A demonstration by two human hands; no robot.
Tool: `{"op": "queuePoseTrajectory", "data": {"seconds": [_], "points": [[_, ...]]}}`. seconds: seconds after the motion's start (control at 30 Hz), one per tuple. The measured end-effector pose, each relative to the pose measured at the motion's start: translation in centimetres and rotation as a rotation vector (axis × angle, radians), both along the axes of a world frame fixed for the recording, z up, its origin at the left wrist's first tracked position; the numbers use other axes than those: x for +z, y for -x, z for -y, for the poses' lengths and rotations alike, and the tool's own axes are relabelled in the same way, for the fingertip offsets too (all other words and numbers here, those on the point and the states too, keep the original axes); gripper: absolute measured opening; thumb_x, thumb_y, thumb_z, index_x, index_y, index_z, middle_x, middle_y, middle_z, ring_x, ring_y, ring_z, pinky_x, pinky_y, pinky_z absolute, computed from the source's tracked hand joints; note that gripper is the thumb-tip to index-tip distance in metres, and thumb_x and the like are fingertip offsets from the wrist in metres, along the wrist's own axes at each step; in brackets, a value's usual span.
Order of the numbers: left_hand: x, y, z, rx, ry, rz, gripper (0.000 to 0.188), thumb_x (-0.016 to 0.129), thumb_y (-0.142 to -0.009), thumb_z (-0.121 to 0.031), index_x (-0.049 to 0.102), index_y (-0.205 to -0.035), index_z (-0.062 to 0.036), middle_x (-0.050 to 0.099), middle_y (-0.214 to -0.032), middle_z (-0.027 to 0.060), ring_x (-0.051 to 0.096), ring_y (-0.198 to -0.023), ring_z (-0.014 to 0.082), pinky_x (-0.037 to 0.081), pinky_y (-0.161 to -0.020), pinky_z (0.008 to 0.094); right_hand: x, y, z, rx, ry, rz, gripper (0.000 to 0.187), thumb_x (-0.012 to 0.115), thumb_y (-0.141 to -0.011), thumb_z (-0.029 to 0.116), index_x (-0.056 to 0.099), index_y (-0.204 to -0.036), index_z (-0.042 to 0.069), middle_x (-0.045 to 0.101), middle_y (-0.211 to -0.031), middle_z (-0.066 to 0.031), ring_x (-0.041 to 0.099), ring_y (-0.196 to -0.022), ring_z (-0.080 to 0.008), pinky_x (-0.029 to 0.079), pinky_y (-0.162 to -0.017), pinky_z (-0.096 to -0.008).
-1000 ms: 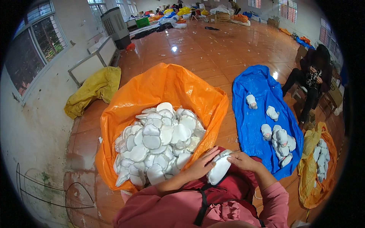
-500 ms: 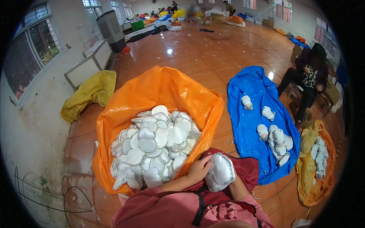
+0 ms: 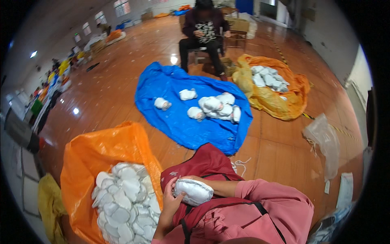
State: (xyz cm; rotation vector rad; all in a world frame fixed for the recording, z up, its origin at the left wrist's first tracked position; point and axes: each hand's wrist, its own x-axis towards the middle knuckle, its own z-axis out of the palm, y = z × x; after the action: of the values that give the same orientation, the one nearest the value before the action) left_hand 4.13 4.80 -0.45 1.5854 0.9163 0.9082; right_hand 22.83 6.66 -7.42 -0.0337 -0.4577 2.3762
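Note:
Over my lap, both hands are on a white padded, oval fabric piece point(image 3: 196, 192) with a grey edge. My left hand point(image 3: 172, 199) grips its left end, the thumb pressed on the near face. My right hand point(image 3: 193, 177) lies along its far side, closed against it, with most of the fingers hidden behind. Close to my left forearm, an orange woven sack point(image 3: 83, 158) stands open, full of loose white oval pads point(image 3: 126, 195). Beyond my lap a blue sheet point(image 3: 170, 126) is spread, bearing several rolled white bundles point(image 3: 213, 105). A dark red apron point(image 3: 213, 160) covers my lap.
Across the blue sheet sits a person point(image 3: 205, 28), both hands at a thin item. A yellow-orange sack point(image 3: 290, 105) with white pieces lies at the far right. Clear plastic point(image 3: 323, 138) is on the right floor, a yellow sack point(image 3: 49, 199) at the left.
The view has swung to the right, bringing the blue sheet and seated person to the middle. The padded piece has turned from upright to lying sideways, still in both hands.

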Motion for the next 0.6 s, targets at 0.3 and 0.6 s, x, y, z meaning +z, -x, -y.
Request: {"op": "queuePoseTrajectory", "data": {"seconds": [0.3, 0.6], "points": [[2.3, -2.4, -0.5, -0.107, 0.166, 0.275, 0.07, 0.081, -0.078, -0.008, 0.038, -0.133, -0.0019, 0.061, -0.112, 0.0127, 0.06, -0.104, 0.0199, 0.047, -0.092, 0.0324, 8.1, -1.2, 2.6, -0.245, -0.042, -0.002, 0.036, 0.04, -0.099, 0.021, 0.058, -0.121, -0.003, 0.068, -0.111, -0.0147, 0.067, -0.098, -0.0271, 0.054, -0.085, -0.0366], [7.0, 0.0, -0.5, -0.284, 0.14, -0.232, 0.094, 0.074, -0.081, -0.05, 0.028, -0.15, -0.0044, 0.045, -0.143, 0.0201, 0.046, -0.132, 0.029, 0.036, -0.108, 0.0384, 2.2, 0.0, 2.3, -0.326, -0.119, 0.402, 0.013, 0.053, -0.096, 0.013, 0.059, -0.106, 0.007, 0.066, -0.1, -0.0045, 0.065, -0.086, -0.0147, 0.054, -0.075, -0.0286]]}}
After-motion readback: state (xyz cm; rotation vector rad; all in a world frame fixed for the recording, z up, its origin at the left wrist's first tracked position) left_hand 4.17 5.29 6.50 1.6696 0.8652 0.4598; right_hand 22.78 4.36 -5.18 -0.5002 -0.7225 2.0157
